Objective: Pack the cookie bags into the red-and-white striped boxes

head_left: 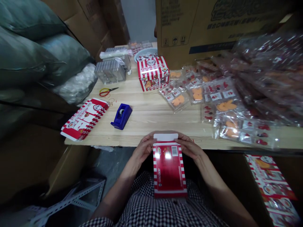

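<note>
Between my two hands is a red-and-white striped carton (168,170), with a barcode on its upper face and a white end flap standing out at the far end. My left hand (145,146) grips the carton's left side near the flap. On the opposite side my right hand (188,145) has its fingers around the right edge by the same end. The fingertips are partly hidden behind the flap. The carton's near end lies against the checked shirt, just in front of the wooden table (151,121).
A blue tape dispenser (121,116), scissors (107,91) and a stack of flat cartons (86,118) lie at left. A folded striped box (153,74) stands farther back beside clear plastic cases (111,71). Bagged pieces (248,129) pile up at right, before a large cardboard box (194,28).
</note>
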`<state>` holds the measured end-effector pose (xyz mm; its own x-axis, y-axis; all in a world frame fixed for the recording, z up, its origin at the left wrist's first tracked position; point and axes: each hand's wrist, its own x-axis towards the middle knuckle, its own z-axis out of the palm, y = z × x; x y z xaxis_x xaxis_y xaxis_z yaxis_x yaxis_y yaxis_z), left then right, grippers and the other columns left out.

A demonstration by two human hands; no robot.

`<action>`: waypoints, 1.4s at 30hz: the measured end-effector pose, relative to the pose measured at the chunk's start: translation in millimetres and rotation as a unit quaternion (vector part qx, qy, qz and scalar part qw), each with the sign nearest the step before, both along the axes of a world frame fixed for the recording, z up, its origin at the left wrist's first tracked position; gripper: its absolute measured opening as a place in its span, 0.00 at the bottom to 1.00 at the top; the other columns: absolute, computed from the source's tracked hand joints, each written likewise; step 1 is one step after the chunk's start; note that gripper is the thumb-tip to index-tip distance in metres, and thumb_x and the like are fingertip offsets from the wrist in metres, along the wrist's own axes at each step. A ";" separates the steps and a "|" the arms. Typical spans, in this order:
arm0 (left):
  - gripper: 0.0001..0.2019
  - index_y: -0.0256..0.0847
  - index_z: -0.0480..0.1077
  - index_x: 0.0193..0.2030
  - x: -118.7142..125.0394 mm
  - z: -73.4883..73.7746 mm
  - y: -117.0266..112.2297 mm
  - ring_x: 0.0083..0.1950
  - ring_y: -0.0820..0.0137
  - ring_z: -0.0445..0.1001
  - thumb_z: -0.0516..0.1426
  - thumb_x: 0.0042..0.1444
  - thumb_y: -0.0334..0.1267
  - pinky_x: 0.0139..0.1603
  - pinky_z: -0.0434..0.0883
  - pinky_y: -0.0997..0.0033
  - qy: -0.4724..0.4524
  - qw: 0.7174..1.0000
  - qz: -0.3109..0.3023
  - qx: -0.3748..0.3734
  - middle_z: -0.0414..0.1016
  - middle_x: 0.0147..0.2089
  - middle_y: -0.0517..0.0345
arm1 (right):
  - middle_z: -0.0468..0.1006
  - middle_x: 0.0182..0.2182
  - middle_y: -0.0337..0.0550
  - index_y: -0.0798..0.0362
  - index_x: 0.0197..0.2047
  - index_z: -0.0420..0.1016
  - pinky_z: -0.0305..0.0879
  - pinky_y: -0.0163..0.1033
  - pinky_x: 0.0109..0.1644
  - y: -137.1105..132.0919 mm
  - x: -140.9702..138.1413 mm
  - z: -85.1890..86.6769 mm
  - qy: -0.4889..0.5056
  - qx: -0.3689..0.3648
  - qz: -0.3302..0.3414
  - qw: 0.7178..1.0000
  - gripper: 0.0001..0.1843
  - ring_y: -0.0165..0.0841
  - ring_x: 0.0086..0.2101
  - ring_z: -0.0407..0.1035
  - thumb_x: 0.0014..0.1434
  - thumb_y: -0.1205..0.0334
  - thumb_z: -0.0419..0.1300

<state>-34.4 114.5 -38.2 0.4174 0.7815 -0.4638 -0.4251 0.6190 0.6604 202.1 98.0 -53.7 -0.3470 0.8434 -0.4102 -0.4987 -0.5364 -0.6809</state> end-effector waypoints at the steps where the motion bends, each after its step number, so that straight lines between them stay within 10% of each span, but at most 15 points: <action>1: 0.22 0.40 0.73 0.55 1.2 -0.4 -0.2 0.45 0.66 0.80 0.66 0.52 0.33 0.50 0.74 0.67 -0.008 1.000 0.003 -0.004 0.80 0.52 0.49 | 0.85 0.38 0.39 0.48 0.43 0.82 0.73 0.40 0.46 0.2 -2.1 -1.7 0.002 -0.003 -0.008 1.000 0.16 0.34 0.36 0.79 0.49 0.59 0.73; 7: 0.19 0.39 0.77 0.53 5.3 -2.2 -5.6 0.49 0.62 0.80 0.65 0.54 0.37 0.54 0.72 0.64 0.025 0.999 0.019 0.022 0.80 0.52 0.47 | 0.81 0.52 0.43 0.46 0.48 0.82 0.70 0.49 0.56 -9.9 -13.3 -2.3 -0.040 0.029 -0.052 0.997 0.20 0.42 0.49 0.76 0.52 0.54 0.71; 17: 0.14 0.40 0.81 0.46 -5.7 -5.1 -4.5 0.59 0.57 0.74 0.60 0.60 0.45 0.65 0.64 0.54 0.205 0.949 -0.087 0.223 0.80 0.53 0.48 | 0.84 0.44 0.44 0.47 0.43 0.84 0.68 0.46 0.55 -18.5 10.1 -3.6 -0.114 0.085 0.008 0.990 0.14 0.39 0.47 0.76 0.56 0.51 0.69; 24: 0.13 0.35 0.73 0.32 6.0 14.0 17.9 0.44 0.65 0.78 0.65 0.55 0.45 0.46 0.70 0.69 0.182 0.947 -0.155 0.213 0.82 0.42 0.50 | 0.81 0.28 0.36 0.52 0.29 0.76 0.66 0.35 0.34 6.1 8.5 11.0 -0.177 0.140 0.058 0.972 0.16 0.30 0.29 0.73 0.52 0.49 0.72; 35: 0.17 0.35 0.68 0.29 6.7 8.7 25.2 0.27 0.77 0.63 0.60 0.60 0.48 0.32 0.58 0.77 0.201 0.941 -0.142 0.231 0.68 0.25 0.65 | 0.82 0.47 0.46 0.43 0.52 0.80 0.68 0.55 0.57 6.4 -3.4 4.1 -0.298 0.244 0.052 0.922 0.17 0.44 0.50 0.75 0.62 0.49 0.62; 42: 0.14 0.39 0.79 0.46 4.1 3.1 24.1 0.52 0.63 0.76 0.60 0.61 0.45 0.56 0.68 0.62 0.160 0.943 -0.192 0.220 0.81 0.47 0.50 | 0.82 0.49 0.44 0.43 0.48 0.83 0.61 0.57 0.64 7.6 9.4 -2.1 -0.175 0.186 0.087 0.963 0.16 0.44 0.55 0.72 0.58 0.48 0.67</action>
<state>-30.3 138.6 -35.1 0.6020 0.7478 -0.2800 0.0384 0.3231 0.9456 211.6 105.7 -55.8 -0.3916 0.8963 -0.2082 -0.1290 -0.2775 -0.9520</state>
